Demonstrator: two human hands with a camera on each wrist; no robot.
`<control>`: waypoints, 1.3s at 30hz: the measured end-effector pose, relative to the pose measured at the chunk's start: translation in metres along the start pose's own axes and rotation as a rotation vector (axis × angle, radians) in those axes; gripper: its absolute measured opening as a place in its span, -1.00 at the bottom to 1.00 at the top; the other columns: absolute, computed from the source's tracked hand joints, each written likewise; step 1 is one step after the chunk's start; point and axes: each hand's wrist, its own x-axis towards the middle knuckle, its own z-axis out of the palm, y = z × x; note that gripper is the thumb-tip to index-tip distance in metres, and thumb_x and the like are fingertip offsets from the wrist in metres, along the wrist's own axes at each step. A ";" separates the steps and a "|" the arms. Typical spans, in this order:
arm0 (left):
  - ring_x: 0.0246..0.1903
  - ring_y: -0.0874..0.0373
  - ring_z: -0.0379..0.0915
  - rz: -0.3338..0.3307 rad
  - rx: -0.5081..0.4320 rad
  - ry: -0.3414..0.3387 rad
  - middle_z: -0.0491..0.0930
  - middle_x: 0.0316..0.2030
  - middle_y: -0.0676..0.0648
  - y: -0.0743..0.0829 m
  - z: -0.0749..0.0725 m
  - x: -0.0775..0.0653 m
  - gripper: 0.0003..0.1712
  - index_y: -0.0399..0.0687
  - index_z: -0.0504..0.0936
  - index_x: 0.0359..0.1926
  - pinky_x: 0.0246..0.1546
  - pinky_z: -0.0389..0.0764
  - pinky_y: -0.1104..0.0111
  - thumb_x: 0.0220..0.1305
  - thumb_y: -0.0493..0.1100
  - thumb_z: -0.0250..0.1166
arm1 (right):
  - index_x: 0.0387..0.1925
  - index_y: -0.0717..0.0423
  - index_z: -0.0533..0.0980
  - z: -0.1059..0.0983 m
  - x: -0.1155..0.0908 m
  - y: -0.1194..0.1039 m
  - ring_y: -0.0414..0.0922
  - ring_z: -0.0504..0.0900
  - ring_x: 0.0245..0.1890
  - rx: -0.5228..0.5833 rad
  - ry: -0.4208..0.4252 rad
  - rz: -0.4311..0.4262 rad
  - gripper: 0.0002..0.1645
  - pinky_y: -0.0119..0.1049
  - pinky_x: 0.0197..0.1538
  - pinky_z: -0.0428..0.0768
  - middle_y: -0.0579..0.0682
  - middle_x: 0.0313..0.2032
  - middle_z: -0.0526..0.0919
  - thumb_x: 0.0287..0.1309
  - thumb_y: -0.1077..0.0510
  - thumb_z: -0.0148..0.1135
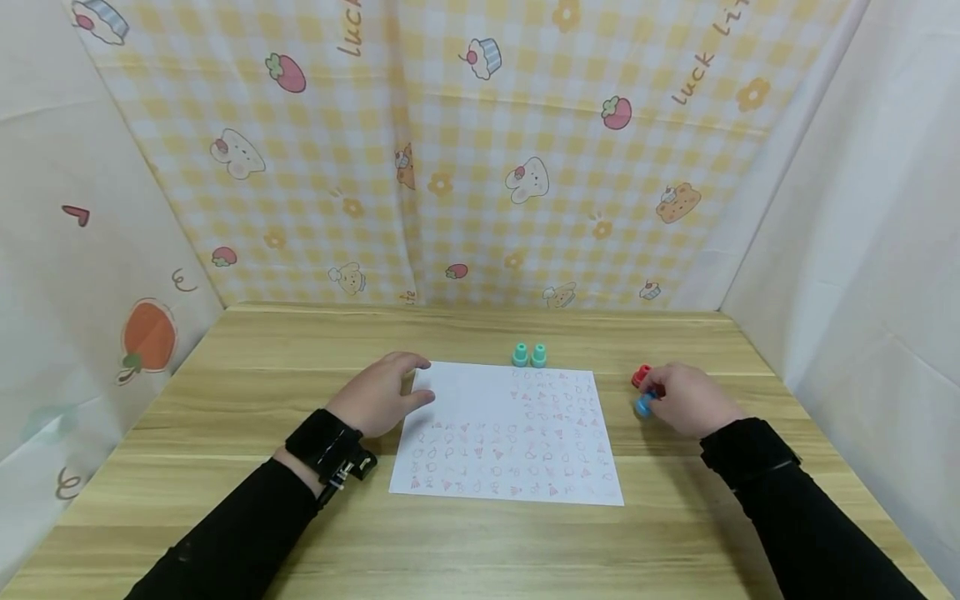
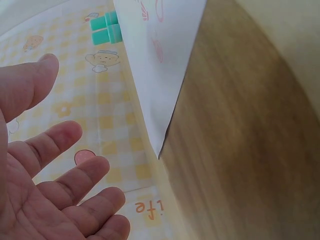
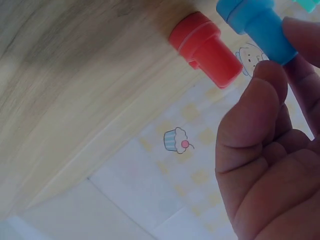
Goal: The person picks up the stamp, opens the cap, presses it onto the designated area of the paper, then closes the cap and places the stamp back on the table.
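At the right of the table, my right hand (image 1: 693,400) pinches a small blue stamp (image 1: 643,407) between thumb and fingertips. In the right wrist view the grip is on the narrow handle end of the blue stamp (image 3: 272,37). A red stamp (image 3: 207,50) stands upright just beside it. My left hand (image 1: 377,396) hovers by the upper left corner of a white sheet of paper (image 1: 457,396), thumb and fingers spread. Nothing lies in its palm in the left wrist view. Rows of small red printed marks cover the sheet's right side and lower part.
Two green stamps (image 1: 529,357) stand side by side behind the paper's top edge. The wooden table (image 1: 480,550) ends at a yellow checked cloth (image 1: 465,208) at the back. White cloth sides (image 1: 862,250) rise on the left and right.
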 end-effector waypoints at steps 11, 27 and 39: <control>0.49 -0.16 0.33 0.001 -0.006 -0.009 0.43 0.47 -0.17 0.000 0.002 0.002 -0.40 -0.08 0.51 0.41 0.47 0.39 -0.11 0.49 0.07 0.34 | -0.20 0.20 0.68 0.001 -0.001 0.004 -0.08 0.50 -0.37 0.004 -0.040 0.029 -0.90 -0.25 -0.26 0.48 -0.03 -0.39 0.58 0.26 0.28 0.34; 0.44 -0.17 0.40 0.001 -0.014 -0.018 0.44 0.46 -0.18 0.004 0.001 0.002 -0.40 -0.10 0.52 0.40 0.45 0.43 -0.11 0.49 0.06 0.34 | -0.12 0.25 0.67 0.001 0.002 0.003 -0.10 0.48 -0.42 0.036 -0.030 0.040 -0.82 -0.30 -0.35 0.45 -0.01 -0.39 0.60 0.25 0.27 0.32; 0.43 -0.16 0.41 0.000 -0.019 -0.015 0.43 0.47 -0.18 0.005 0.002 0.006 -0.39 -0.07 0.50 0.42 0.45 0.42 -0.12 0.49 0.07 0.34 | 0.05 0.23 0.67 -0.012 0.027 -0.040 0.10 0.64 -0.08 -0.058 0.001 -0.060 -0.69 0.06 0.03 0.63 0.20 -0.06 0.71 0.35 0.25 0.21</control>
